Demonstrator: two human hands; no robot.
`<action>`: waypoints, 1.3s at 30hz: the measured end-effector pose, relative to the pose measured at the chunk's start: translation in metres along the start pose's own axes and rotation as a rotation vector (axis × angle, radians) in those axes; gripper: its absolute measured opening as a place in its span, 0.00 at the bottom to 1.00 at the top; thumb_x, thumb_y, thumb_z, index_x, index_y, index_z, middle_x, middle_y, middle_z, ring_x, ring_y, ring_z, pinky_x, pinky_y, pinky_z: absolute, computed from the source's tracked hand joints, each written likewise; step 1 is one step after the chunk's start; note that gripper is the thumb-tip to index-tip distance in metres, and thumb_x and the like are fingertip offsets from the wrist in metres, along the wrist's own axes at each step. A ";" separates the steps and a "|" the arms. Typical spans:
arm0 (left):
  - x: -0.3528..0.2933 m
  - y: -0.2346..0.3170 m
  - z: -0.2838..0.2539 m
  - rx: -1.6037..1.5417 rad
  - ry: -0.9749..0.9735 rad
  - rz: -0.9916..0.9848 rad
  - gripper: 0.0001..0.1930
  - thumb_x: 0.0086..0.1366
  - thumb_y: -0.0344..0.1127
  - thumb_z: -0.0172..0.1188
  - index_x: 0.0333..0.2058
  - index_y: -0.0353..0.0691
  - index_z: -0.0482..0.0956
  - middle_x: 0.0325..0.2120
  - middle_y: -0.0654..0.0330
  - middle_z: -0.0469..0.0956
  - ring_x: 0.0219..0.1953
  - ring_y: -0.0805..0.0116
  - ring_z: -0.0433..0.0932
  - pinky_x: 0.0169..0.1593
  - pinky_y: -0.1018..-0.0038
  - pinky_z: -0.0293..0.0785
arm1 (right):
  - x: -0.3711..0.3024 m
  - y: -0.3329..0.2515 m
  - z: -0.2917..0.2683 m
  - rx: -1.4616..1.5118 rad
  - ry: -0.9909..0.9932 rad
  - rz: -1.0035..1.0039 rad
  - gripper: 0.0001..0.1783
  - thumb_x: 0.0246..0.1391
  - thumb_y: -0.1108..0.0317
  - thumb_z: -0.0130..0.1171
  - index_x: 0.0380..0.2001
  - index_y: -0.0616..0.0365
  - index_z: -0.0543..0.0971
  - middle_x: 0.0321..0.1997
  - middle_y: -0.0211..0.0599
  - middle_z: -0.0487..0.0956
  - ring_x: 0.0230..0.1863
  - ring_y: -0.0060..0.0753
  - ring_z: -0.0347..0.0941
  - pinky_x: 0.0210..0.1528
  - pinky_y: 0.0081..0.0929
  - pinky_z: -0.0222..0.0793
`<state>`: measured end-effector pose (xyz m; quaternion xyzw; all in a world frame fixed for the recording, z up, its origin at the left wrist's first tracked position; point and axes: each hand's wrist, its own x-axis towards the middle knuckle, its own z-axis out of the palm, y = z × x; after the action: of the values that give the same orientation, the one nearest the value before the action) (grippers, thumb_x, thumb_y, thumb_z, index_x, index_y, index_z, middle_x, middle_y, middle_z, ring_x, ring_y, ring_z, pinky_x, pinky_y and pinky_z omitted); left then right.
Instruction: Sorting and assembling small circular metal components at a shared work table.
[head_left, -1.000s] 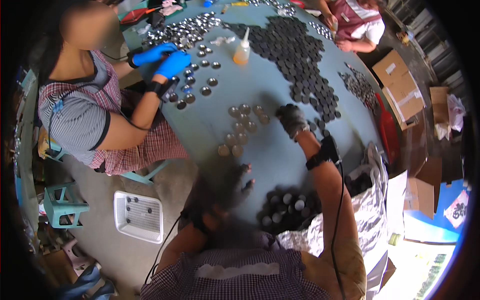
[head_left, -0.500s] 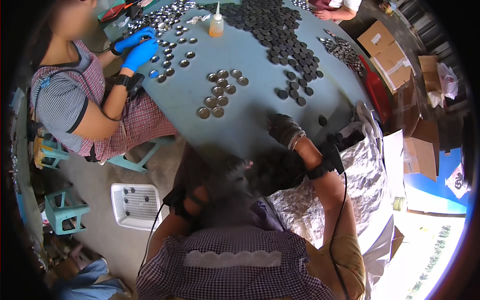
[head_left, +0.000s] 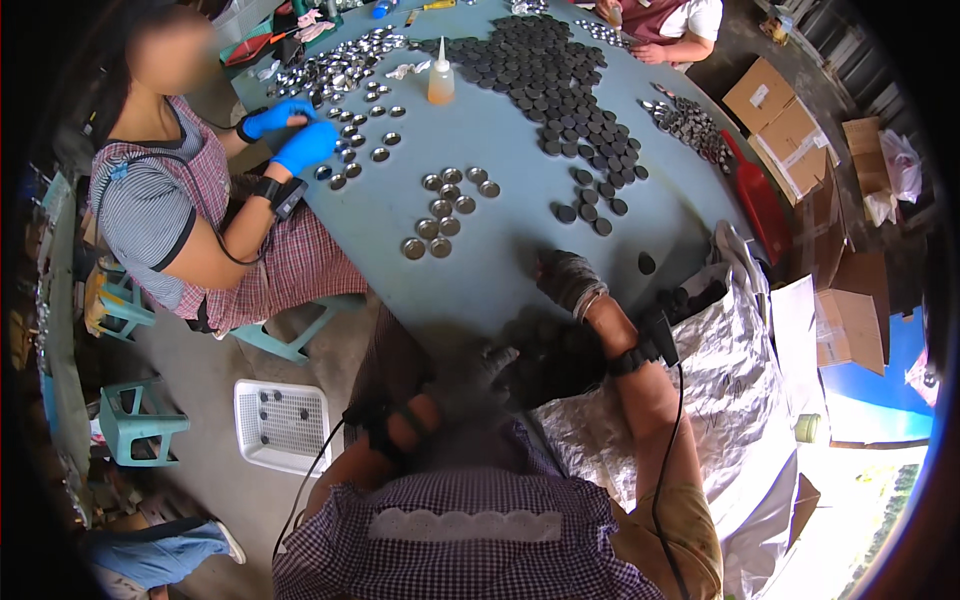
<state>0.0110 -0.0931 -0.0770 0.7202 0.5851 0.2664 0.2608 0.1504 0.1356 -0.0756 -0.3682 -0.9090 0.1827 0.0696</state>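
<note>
My right hand (head_left: 572, 283), in a dark grey glove, rests at the near edge of the table with its fingers curled in. What they hold, if anything, is hidden. A lone black disc (head_left: 647, 263) lies to its right. My left hand (head_left: 488, 368) is low by my lap, dark and smeared, its fingers unclear. Between the hands is a dark heap (head_left: 545, 345), apparently of black discs, blurred at the table edge. Beyond, a small group of shallow silver round cups (head_left: 440, 209) sits left of a trail of black discs (head_left: 588, 196).
A squeeze bottle (head_left: 440, 82) stands mid-table before a large spread of black discs (head_left: 530, 60). At left, a co-worker's blue-gloved hands (head_left: 305, 145) work by silver cups. Silvery sheeting (head_left: 690, 420) covers my right side. A white basket (head_left: 283, 425) and stools (head_left: 140, 425) are on the floor.
My left hand has drawn slightly down toward my lap; my right hand stays nearly in place. The whole view has shifted a little. A person's leg and shoe show more at lower left.
</note>
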 end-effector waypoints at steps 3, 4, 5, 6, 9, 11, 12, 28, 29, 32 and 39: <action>0.002 -0.007 -0.013 -0.223 0.217 0.092 0.24 0.53 0.31 0.61 0.51 0.37 0.70 0.45 0.51 0.70 0.47 0.56 0.71 0.52 0.63 0.69 | 0.003 -0.007 -0.003 -0.038 -0.023 0.027 0.10 0.45 0.64 0.55 0.31 0.56 0.75 0.30 0.48 0.78 0.34 0.55 0.74 0.37 0.45 0.70; 0.000 -0.011 -0.018 -0.210 0.229 0.087 0.24 0.53 0.31 0.61 0.51 0.37 0.70 0.45 0.51 0.70 0.47 0.56 0.71 0.52 0.63 0.69 | 0.003 -0.009 -0.004 -0.012 -0.043 0.045 0.11 0.46 0.63 0.55 0.32 0.56 0.75 0.31 0.48 0.78 0.36 0.55 0.74 0.39 0.44 0.69; -0.004 -0.017 -0.020 -0.434 0.267 0.002 0.23 0.53 0.28 0.62 0.49 0.36 0.70 0.44 0.54 0.70 0.46 0.61 0.72 0.50 0.66 0.71 | 0.003 -0.011 -0.004 0.012 -0.064 0.061 0.11 0.47 0.62 0.54 0.32 0.56 0.75 0.32 0.48 0.78 0.37 0.54 0.74 0.40 0.44 0.69; -0.002 -0.018 -0.023 -0.666 0.294 -0.066 0.21 0.52 0.24 0.62 0.47 0.34 0.71 0.43 0.57 0.71 0.44 0.66 0.73 0.48 0.69 0.72 | -0.001 -0.004 -0.005 0.083 -0.055 0.098 0.11 0.47 0.65 0.56 0.33 0.57 0.75 0.30 0.46 0.78 0.33 0.49 0.75 0.36 0.38 0.70; 0.010 -0.010 -0.032 -1.054 0.495 -0.127 0.20 0.53 0.21 0.62 0.47 0.35 0.71 0.39 0.63 0.72 0.40 0.72 0.74 0.44 0.73 0.74 | -0.003 -0.003 0.009 0.220 0.205 0.044 0.08 0.49 0.70 0.56 0.34 0.58 0.75 0.30 0.38 0.79 0.28 0.36 0.74 0.31 0.29 0.70; 0.013 0.004 -0.049 -1.074 0.533 -0.127 0.20 0.52 0.21 0.63 0.45 0.35 0.72 0.38 0.63 0.73 0.39 0.71 0.74 0.43 0.73 0.74 | -0.006 0.004 0.021 0.472 0.260 -0.120 0.10 0.52 0.73 0.55 0.40 0.58 0.74 0.36 0.32 0.79 0.27 0.23 0.71 0.28 0.22 0.68; 0.009 0.010 -0.058 -1.093 0.585 -0.143 0.20 0.50 0.22 0.65 0.44 0.35 0.74 0.36 0.63 0.74 0.37 0.70 0.75 0.43 0.74 0.74 | -0.009 -0.015 0.013 0.908 0.050 -0.064 0.14 0.54 0.72 0.55 0.45 0.58 0.73 0.40 0.32 0.78 0.28 0.21 0.69 0.28 0.20 0.68; 0.009 -0.002 -0.053 -0.468 0.728 -0.078 0.20 0.49 0.23 0.67 0.43 0.35 0.76 0.38 0.58 0.75 0.41 0.68 0.75 0.45 0.73 0.72 | -0.034 -0.077 -0.017 1.265 -0.462 0.210 0.24 0.56 0.70 0.56 0.55 0.61 0.67 0.35 0.32 0.76 0.30 0.20 0.72 0.31 0.20 0.71; 0.010 -0.002 -0.055 -0.428 0.721 -0.068 0.20 0.49 0.23 0.67 0.43 0.35 0.76 0.38 0.58 0.75 0.41 0.68 0.75 0.46 0.72 0.72 | -0.036 -0.078 -0.013 1.261 -0.409 0.182 0.22 0.56 0.69 0.56 0.53 0.62 0.68 0.36 0.33 0.75 0.32 0.20 0.72 0.33 0.20 0.71; 0.010 0.000 -0.056 -0.357 0.712 -0.042 0.20 0.48 0.25 0.68 0.43 0.34 0.76 0.38 0.57 0.75 0.42 0.65 0.75 0.46 0.71 0.72 | -0.039 -0.087 -0.008 1.292 -0.317 0.090 0.19 0.55 0.68 0.58 0.48 0.63 0.71 0.36 0.33 0.74 0.34 0.22 0.73 0.38 0.21 0.72; 0.016 -0.008 -0.049 -0.232 0.750 0.005 0.20 0.46 0.27 0.68 0.41 0.35 0.77 0.38 0.53 0.77 0.42 0.57 0.77 0.45 0.67 0.74 | -0.033 -0.096 -0.016 1.220 -0.369 0.013 0.14 0.50 0.72 0.61 0.41 0.62 0.74 0.43 0.32 0.76 0.43 0.26 0.73 0.47 0.26 0.71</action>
<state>-0.0255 -0.0727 -0.0456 0.5400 0.6041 0.5761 0.1079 0.1161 0.0535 -0.0235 -0.2303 -0.6362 0.7283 0.1082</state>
